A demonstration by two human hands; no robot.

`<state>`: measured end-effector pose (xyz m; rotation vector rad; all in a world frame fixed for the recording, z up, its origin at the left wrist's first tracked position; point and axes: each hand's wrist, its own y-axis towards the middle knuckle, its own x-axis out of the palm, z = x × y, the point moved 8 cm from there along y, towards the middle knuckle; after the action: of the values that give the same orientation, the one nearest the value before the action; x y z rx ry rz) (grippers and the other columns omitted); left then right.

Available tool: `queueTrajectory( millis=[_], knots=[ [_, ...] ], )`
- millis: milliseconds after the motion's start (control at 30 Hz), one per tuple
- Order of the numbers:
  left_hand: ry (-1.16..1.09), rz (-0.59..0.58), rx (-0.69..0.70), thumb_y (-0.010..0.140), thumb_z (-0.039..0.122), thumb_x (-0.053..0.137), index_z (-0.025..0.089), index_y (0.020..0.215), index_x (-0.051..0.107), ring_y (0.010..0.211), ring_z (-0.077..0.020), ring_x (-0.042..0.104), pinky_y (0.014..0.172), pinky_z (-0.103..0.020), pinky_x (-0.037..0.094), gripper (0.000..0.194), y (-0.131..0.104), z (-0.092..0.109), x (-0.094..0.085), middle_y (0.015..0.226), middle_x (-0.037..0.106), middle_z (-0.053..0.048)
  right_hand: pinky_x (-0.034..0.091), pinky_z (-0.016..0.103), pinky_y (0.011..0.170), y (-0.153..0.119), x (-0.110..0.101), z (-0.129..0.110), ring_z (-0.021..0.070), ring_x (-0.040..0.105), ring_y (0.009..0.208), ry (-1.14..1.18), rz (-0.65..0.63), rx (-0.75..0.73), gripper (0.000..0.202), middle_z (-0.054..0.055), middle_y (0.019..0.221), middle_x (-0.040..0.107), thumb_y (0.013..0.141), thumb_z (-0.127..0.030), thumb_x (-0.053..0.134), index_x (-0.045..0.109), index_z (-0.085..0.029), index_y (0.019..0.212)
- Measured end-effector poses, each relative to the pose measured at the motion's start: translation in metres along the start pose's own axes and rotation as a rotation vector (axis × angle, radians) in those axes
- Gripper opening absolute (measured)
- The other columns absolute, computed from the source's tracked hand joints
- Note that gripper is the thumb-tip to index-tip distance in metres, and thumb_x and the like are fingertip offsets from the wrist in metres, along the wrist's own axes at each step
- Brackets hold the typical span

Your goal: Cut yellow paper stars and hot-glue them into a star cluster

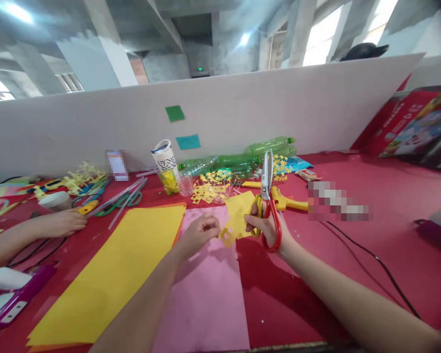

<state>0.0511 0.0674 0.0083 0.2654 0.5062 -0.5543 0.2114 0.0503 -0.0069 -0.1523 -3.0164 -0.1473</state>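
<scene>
Right hand [261, 224] raised, scissors [267, 186] upright — left hand [199, 231] curled.

Red-handled scissors [266, 181], yellow paper [238, 208], pink sheet [206, 299], red tabletop [334, 269], blue-patterned white cup [164, 159]

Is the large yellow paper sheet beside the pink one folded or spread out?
Spread out: the large yellow paper sheet lies flat, with no visible fold in its uncovered part.

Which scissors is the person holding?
The red-handled scissors, blades pointing up in the right hand; the green-handled scissors lie on the table to the left.
</scene>
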Motion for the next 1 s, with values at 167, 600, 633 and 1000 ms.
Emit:
queueTrajectory(
  millis=[167,600,633,1000],
  knots=[
    [0.494,-0.051,0.009,0.07,0.017,0.045,0.017,0.053,0.044,0.07,-0.0154,0.043,0.063,-0.028,0.034,0.017,0.002,-0.018,0.003,0.073,0.042,-0.001,0.039,0.02,0.043,0.0,0.001,-0.002,0.0103,0.052,0.044,-0.016,-0.018,0.004,0.02,-0.007,0.048,0.052,0.067,-0.021,0.06,0.041,-0.021,0.072],
    [0.072,0.118,-0.112,0.077,0.032,0.043,0.017,0.061,0.056,0.06,-0.0142,0.045,0.057,-0.026,0.034,0.026,0.006,-0.031,-0.012,0.059,0.048,0.0,0.04,0.021,0.044,0.001,-0.002,-0.005,0.0101,0.053,0.045,0.0,-0.024,-0.049,0.019,-0.008,0.053,0.05,0.068,-0.02,0.059,0.041,-0.021,0.075],
    [-0.032,0.105,-0.117,0.079,0.036,0.042,0.017,0.067,0.059,0.061,-0.014,0.046,0.057,-0.025,0.035,0.029,0.005,-0.027,-0.008,0.063,0.05,0.0,0.04,0.021,0.044,0.0,0.0,-0.005,0.0101,0.053,0.044,-0.002,-0.031,-0.048,0.019,-0.008,0.052,0.05,0.068,-0.02,0.059,0.041,-0.021,0.074],
    [-0.509,0.1,-0.072,0.081,0.031,0.049,0.014,0.072,0.056,0.052,-0.011,0.054,0.052,-0.023,0.041,0.02,-0.003,-0.001,0.009,0.063,0.057,0.0,0.032,0.02,0.041,-0.011,0.009,-0.014,0.007,0.039,0.039,-0.277,-0.114,-0.056,0.031,-0.008,0.048,0.038,0.08,-0.041,0.049,0.037,-0.02,0.061]
  ],
)
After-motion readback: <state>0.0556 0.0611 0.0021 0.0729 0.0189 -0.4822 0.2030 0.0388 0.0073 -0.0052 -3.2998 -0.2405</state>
